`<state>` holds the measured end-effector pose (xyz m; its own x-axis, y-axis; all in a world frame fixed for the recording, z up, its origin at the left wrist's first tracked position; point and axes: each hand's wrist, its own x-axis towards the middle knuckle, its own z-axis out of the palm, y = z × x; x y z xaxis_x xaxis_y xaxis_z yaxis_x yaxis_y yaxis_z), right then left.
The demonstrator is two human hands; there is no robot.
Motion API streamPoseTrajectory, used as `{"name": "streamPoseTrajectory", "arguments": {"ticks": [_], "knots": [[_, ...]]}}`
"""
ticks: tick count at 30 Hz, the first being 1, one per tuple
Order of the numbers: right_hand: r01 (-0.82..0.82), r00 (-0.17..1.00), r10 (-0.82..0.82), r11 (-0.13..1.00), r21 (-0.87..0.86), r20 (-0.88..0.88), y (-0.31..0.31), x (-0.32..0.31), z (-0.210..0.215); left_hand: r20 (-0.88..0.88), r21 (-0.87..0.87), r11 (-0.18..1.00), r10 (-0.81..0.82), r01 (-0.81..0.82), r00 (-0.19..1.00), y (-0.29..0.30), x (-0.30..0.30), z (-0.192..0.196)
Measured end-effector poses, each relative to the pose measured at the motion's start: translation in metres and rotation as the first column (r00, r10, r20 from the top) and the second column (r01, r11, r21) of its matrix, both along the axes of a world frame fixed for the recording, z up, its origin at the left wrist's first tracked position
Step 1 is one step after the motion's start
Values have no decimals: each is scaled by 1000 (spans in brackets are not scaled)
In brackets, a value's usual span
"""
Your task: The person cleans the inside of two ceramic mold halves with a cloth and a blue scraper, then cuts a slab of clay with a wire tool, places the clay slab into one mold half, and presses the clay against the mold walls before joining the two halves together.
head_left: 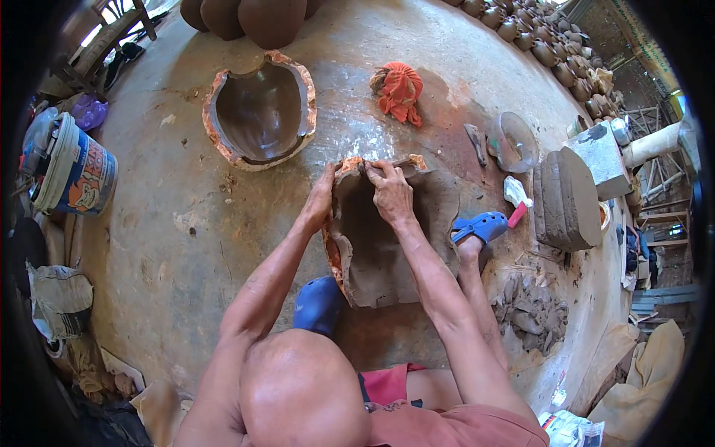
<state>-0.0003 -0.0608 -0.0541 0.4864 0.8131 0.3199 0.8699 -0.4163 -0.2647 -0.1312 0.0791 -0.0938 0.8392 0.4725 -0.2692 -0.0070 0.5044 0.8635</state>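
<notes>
Between my feet lies a mold half (335,264) with an orange rim, lined with wet grey-brown clay (380,261). The clay sheet hangs over the rim at the right and near sides. My left hand (323,197) grips the far left rim from outside, fingers curled on the edge. My right hand (392,194) reaches across the hollow, its fingers bent and pressed on the clay at the far rim; the fingertips are partly hidden. Farther off to the left rests a second mold half (214,130), smoothly lined with clay, its jagged orange rim bare.
An orange cloth bundle (401,89) lies beyond my right hand. Rightward are a knife-like tool (474,144), a clear plastic bowl (515,145), stacked clay slabs (570,197) and clay scraps (530,313). A bucket (93,175) stands left; large pots (272,22) and rows of smaller pots (544,52) lie farther back.
</notes>
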Motion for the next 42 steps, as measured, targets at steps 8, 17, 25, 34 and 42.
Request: {"name": "streamPoseTrajectory", "arguments": {"ticks": [8,17,25,34,42], "knots": [[-22,1000,22,986,-165,0,-13,5,2,11,-7,999,43,-43,999,-9,-2,2],[9,981,57,940,-341,185,-9,7,16,-31,169,984,63,-57,998,-2,-2,-2],[59,943,111,873,-484,314,1,10,18,-46,215,977,11,-1,999,8,-8,-9],[60,827,217,884,-464,518,-6,30,13,-140,178,984,45,-20,989,-2,-6,4],[-19,799,334,846,-534,500,-15,46,21,-107,191,979,100,-79,989,-7,-3,-1]]}}
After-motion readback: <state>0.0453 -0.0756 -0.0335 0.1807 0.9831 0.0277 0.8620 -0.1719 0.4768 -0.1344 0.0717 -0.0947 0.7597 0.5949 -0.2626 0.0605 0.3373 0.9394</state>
